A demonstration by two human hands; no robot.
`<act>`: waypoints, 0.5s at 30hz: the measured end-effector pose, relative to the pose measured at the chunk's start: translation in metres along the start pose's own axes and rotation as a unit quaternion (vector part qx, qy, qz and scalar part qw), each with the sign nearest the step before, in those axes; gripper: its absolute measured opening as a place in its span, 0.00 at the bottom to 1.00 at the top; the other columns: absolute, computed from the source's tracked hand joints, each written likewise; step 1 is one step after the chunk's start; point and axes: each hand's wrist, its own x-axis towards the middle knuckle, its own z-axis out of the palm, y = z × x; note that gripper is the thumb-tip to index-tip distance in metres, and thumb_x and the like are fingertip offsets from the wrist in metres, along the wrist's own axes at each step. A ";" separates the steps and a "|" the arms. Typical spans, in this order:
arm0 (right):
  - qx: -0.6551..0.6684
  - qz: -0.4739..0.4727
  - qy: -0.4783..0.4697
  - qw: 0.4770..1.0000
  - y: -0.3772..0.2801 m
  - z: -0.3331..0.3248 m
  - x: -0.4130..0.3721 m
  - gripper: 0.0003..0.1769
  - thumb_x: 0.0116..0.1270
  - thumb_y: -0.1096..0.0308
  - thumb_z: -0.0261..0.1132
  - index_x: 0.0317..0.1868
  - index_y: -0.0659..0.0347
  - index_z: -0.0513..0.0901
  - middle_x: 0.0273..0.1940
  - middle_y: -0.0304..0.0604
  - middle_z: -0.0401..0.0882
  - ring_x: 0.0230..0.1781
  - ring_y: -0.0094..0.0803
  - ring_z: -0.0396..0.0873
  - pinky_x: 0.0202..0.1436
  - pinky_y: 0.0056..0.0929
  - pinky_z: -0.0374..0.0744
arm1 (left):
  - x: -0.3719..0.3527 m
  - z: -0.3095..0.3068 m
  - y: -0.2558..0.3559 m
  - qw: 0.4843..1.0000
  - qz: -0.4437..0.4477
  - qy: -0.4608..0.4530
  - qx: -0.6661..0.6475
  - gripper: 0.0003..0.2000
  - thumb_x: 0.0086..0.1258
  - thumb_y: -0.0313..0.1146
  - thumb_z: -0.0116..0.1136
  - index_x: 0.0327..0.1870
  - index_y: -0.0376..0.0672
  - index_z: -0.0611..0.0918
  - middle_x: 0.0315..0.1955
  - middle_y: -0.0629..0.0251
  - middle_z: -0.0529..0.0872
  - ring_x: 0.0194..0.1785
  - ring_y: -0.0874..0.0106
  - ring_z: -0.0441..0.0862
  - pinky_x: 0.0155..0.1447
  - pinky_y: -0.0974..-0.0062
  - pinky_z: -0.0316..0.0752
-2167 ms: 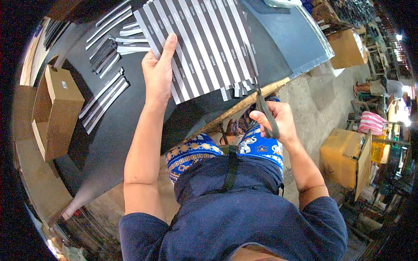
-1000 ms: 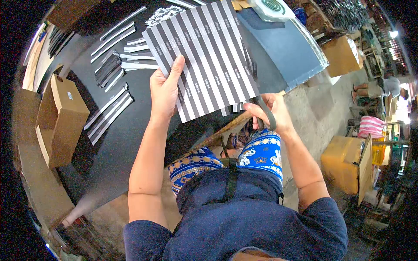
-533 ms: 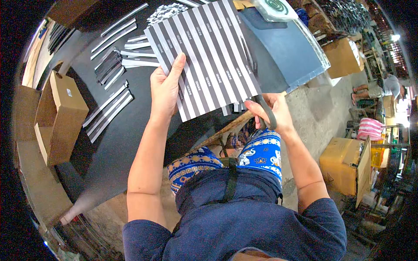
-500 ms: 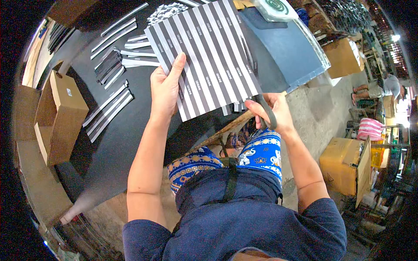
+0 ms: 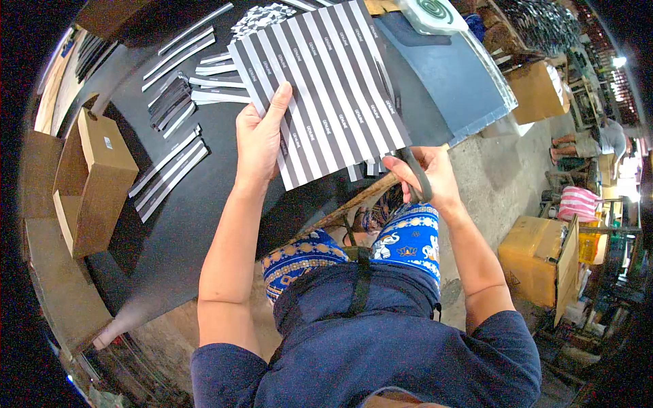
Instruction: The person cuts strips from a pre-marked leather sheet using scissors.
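Note:
A striped black-and-white sheet [image 5: 326, 95] with small printed words is raised above the dark table. My left hand [image 5: 262, 146] pinches its left edge, thumb on top. At the sheet's lower right corner, my right hand [image 5: 428, 175] has its fingers through the dark handles of scissors [image 5: 416, 178]. The blades are mostly hidden by the sheet, so how far apart they are cannot be made out. Cut striped strips [image 5: 173, 180] lie in groups on the table to the left, with more strips [image 5: 221, 81] just beyond the sheet.
An open cardboard box [image 5: 105, 180] stands on the table [image 5: 183, 238] at the left. A blue-grey sheet [image 5: 449, 75] and a roll of tape [image 5: 433, 12] are at the upper right. On the floor at right is another box [image 5: 534, 262]; a person [image 5: 609, 139] is farther off.
Almost nothing differs. The striped sheet and both hands have shifted very slightly to the right, still held the same way.

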 end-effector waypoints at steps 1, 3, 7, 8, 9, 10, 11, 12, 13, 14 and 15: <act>-0.007 0.002 0.001 1.000 -0.001 0.000 0.000 0.21 0.53 0.56 0.69 0.17 0.65 0.75 0.11 0.34 0.69 0.08 0.17 0.67 0.11 0.17 0.65 | 0.000 0.000 0.000 1.000 -0.001 0.000 0.000 0.12 0.66 0.34 0.55 0.42 0.34 0.78 0.34 0.62 0.82 0.33 0.78 0.80 0.36 0.81 0.77; -0.013 0.004 0.002 1.000 -0.001 0.000 0.000 0.21 0.53 0.56 0.69 0.17 0.65 0.75 0.11 0.34 0.69 0.08 0.17 0.68 0.11 0.18 0.65 | 0.001 -0.002 -0.001 1.000 -0.003 -0.004 -0.004 0.12 0.66 0.34 0.55 0.42 0.34 0.77 0.34 0.62 0.82 0.33 0.78 0.80 0.36 0.81 0.77; -0.009 0.010 0.000 1.000 -0.003 0.001 0.000 0.21 0.53 0.55 0.69 0.18 0.65 0.76 0.11 0.34 0.69 0.08 0.17 0.68 0.11 0.18 0.66 | 0.001 -0.002 0.000 1.000 -0.019 0.001 0.003 0.12 0.66 0.34 0.55 0.42 0.34 0.77 0.34 0.62 0.82 0.32 0.78 0.80 0.36 0.81 0.77; -0.006 0.008 -0.001 1.000 -0.003 0.001 0.000 0.21 0.53 0.55 0.69 0.18 0.65 0.76 0.10 0.34 0.69 0.08 0.17 0.68 0.11 0.18 0.66 | 0.001 -0.003 -0.001 1.000 -0.018 0.001 0.003 0.12 0.66 0.34 0.55 0.42 0.34 0.77 0.34 0.62 0.82 0.32 0.78 0.80 0.36 0.81 0.77; -0.006 0.007 -0.001 1.000 -0.003 0.001 0.000 0.21 0.53 0.55 0.69 0.18 0.65 0.76 0.10 0.34 0.69 0.08 0.17 0.68 0.11 0.18 0.66 | 0.001 -0.003 -0.002 1.000 -0.020 0.002 0.007 0.12 0.66 0.34 0.55 0.42 0.34 0.77 0.34 0.62 0.82 0.32 0.78 0.80 0.35 0.81 0.77; -0.004 0.013 0.000 1.000 -0.003 0.002 0.000 0.22 0.53 0.54 0.70 0.17 0.65 0.76 0.10 0.34 0.69 0.08 0.18 0.68 0.11 0.18 0.66 | 0.002 -0.004 -0.002 1.000 -0.022 0.003 0.010 0.12 0.66 0.34 0.55 0.42 0.34 0.77 0.34 0.62 0.82 0.32 0.78 0.80 0.35 0.81 0.77; -0.003 0.018 0.000 1.000 -0.002 0.002 0.001 0.22 0.52 0.54 0.70 0.16 0.65 0.75 0.10 0.34 0.69 0.08 0.18 0.68 0.11 0.19 0.66 | 0.002 -0.004 -0.001 1.000 -0.021 0.003 0.010 0.12 0.66 0.34 0.55 0.42 0.34 0.77 0.34 0.62 0.82 0.32 0.78 0.80 0.35 0.81 0.77; -0.004 0.017 0.000 1.000 -0.001 0.001 0.001 0.22 0.52 0.54 0.70 0.16 0.65 0.75 0.10 0.34 0.69 0.08 0.18 0.68 0.11 0.19 0.66 | 0.002 -0.003 0.000 1.000 -0.024 0.002 0.010 0.12 0.66 0.34 0.55 0.42 0.34 0.77 0.34 0.62 0.82 0.32 0.78 0.80 0.35 0.81 0.77; -0.015 0.015 0.005 1.000 0.000 0.001 0.002 0.22 0.52 0.54 0.70 0.16 0.64 0.75 0.10 0.34 0.69 0.08 0.18 0.68 0.11 0.19 0.66 | 0.001 -0.003 0.001 1.000 -0.028 0.001 0.010 0.11 0.66 0.34 0.55 0.42 0.34 0.77 0.33 0.62 0.82 0.31 0.78 0.80 0.35 0.81 0.77; -0.026 0.012 0.010 1.000 0.001 0.001 0.003 0.23 0.52 0.54 0.70 0.15 0.64 0.74 0.10 0.35 0.69 0.08 0.18 0.68 0.11 0.19 0.66 | 0.001 -0.002 0.002 1.000 -0.027 0.001 0.010 0.11 0.66 0.34 0.55 0.42 0.34 0.77 0.33 0.62 0.82 0.31 0.78 0.80 0.35 0.81 0.77; -0.026 0.012 0.009 1.000 0.001 0.000 0.003 0.23 0.52 0.54 0.70 0.15 0.64 0.74 0.10 0.35 0.69 0.08 0.18 0.68 0.11 0.19 0.66 | 0.000 -0.001 0.002 1.000 -0.026 0.001 -0.001 0.11 0.66 0.34 0.55 0.42 0.34 0.77 0.33 0.62 0.82 0.31 0.78 0.80 0.35 0.81 0.78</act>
